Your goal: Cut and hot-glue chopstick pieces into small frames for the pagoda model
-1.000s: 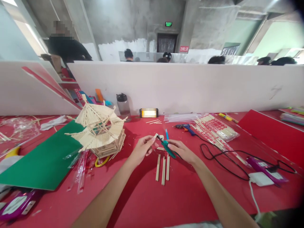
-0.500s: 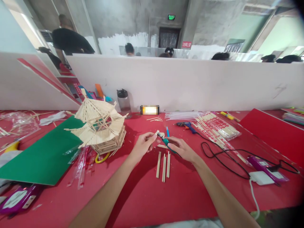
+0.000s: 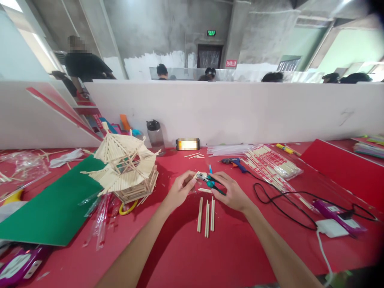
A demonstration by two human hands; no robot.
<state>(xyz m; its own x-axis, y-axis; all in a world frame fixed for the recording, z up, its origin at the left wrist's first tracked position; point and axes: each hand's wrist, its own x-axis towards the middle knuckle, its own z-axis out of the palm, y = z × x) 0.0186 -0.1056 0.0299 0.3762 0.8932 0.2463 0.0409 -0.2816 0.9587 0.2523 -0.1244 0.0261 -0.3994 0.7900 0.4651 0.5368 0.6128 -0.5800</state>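
A long white board (image 3: 240, 112) stood upright behind the stick house (image 3: 132, 171), which was the landmark for everything else. The red table (image 3: 180, 264) spread beneath the house and out to both sides. Beyond the house and the board, to the left, a person in a dark shirt (image 3: 87, 66) leaned forward. A green sheet (image 3: 48, 212) lay to the left of the house, its far end reaching behind it; a red sheet (image 3: 345, 172) lay well apart, far to the right.

The house itself had two tiers of pale stick roofing. A pack of sticks (image 3: 280, 164) lay well to its right. Nearer, also on the right side of the house, were the two hands. The left hand (image 3: 181, 188) pinched a small stick piece (image 3: 197, 175) between thumb and fingers. The right hand (image 3: 232, 192) was curled around the handles of the pliers (image 3: 211, 184), whose tips met the piece; whether they gripped it could not be told.

A bottle (image 3: 155, 138) stood just behind the house on its right. The glue gun (image 3: 237, 163) lay right of the house, past the pliers. A phone (image 3: 187, 144) leaned on the board, behind and right of the house. Some short cut sticks (image 3: 207, 219) lay in front and to its right.
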